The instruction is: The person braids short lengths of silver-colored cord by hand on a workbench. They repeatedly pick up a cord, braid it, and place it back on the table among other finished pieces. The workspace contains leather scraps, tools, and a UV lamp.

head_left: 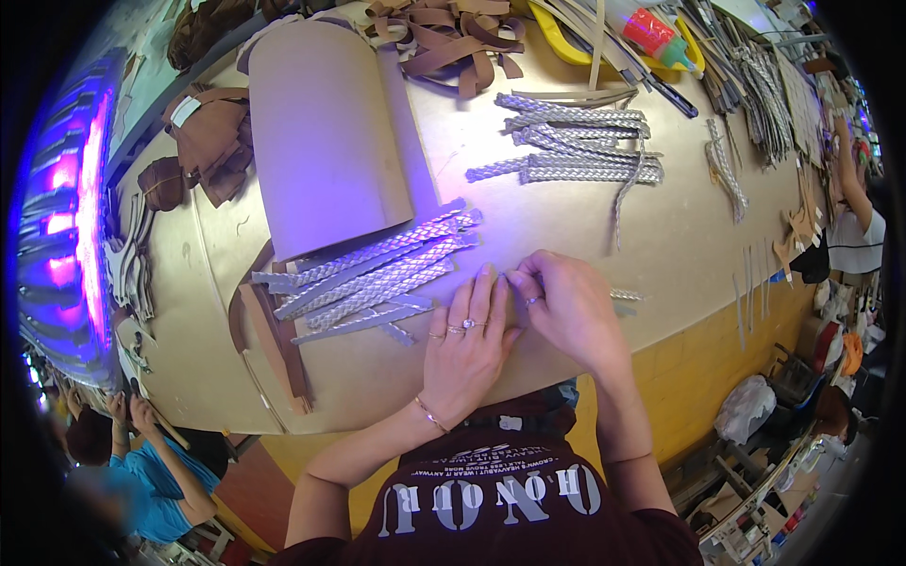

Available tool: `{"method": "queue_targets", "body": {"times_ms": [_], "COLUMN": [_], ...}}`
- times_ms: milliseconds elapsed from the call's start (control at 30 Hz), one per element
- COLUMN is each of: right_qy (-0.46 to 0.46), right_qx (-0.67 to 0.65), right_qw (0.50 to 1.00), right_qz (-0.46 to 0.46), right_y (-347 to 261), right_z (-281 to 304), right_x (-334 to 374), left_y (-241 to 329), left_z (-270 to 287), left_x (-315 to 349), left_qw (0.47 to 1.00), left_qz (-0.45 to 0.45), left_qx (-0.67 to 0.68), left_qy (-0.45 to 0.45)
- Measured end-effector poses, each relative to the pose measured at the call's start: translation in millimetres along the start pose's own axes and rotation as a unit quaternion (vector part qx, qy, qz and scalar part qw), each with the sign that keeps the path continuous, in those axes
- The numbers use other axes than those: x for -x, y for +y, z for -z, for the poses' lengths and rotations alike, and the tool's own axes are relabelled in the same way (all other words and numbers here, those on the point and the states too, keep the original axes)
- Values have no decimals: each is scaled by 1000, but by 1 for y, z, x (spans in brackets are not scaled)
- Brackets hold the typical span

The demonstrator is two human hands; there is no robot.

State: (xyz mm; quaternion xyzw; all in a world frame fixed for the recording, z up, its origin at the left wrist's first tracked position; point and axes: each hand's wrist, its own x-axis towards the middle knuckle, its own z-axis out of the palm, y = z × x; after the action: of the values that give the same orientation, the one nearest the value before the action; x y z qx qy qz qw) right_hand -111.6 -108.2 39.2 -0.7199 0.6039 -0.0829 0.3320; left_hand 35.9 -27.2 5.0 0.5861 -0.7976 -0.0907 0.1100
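Observation:
My left hand (pixel 464 354) lies on the table with its fingers stretched out together, its fingertips close to my right hand. My right hand (pixel 576 307) is closed in a pinch just beside those fingertips; what it pinches is hidden. A short end of silver braided strap (pixel 627 295) shows on the table to the right of my right hand. Left of my left hand lies a loose pile of silver braided straps (pixel 377 274). Farther off, a second bunch of braided straps (pixel 585 141) rests on the table.
A curved tan sheet (pixel 326 132) stands at the far left. Brown strips (pixel 462 42) lie at the back, near a yellow tray (pixel 563 38) holding a bottle (pixel 651 33). Brown bundles (pixel 212 141) sit farther left. A person in blue (pixel 156 491) is at lower left.

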Motion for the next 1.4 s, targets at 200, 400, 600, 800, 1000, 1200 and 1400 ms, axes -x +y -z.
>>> {"method": "queue_targets", "body": {"times_ms": [200, 400, 600, 800, 1000, 1200, 1400], "right_qy": [-38, -49, -18, 24, 34, 47, 52], "right_qx": [-107, -136, -103, -89, -55, -21, -12], "right_qw": [993, 986, 992, 995, 997, 998, 998], "right_qz": [-43, -80, -63, -46, -42, -43, -41], "right_y": [16, 24, 20, 18, 18, 15, 16], "right_z": [14, 27, 22, 16, 11, 5, 2], "right_x": [6, 11, 14, 18, 19, 22, 24], "left_y": [6, 9, 9, 9, 9, 10, 21], "left_z": [-2, -2, 2, 4, 5, 7, 7], "left_x": [0, 0, -2, -3, -4, -4, -3], "left_qw": [997, 997, 996, 996, 996, 998, 998], "left_qz": [-4, 5, 2, -1, 0, 12, 1], "left_qx": [-75, -76, -82, -87, -78, -47, 37], "left_qy": [-17, -22, -33, -38, -40, -41, -44]}}
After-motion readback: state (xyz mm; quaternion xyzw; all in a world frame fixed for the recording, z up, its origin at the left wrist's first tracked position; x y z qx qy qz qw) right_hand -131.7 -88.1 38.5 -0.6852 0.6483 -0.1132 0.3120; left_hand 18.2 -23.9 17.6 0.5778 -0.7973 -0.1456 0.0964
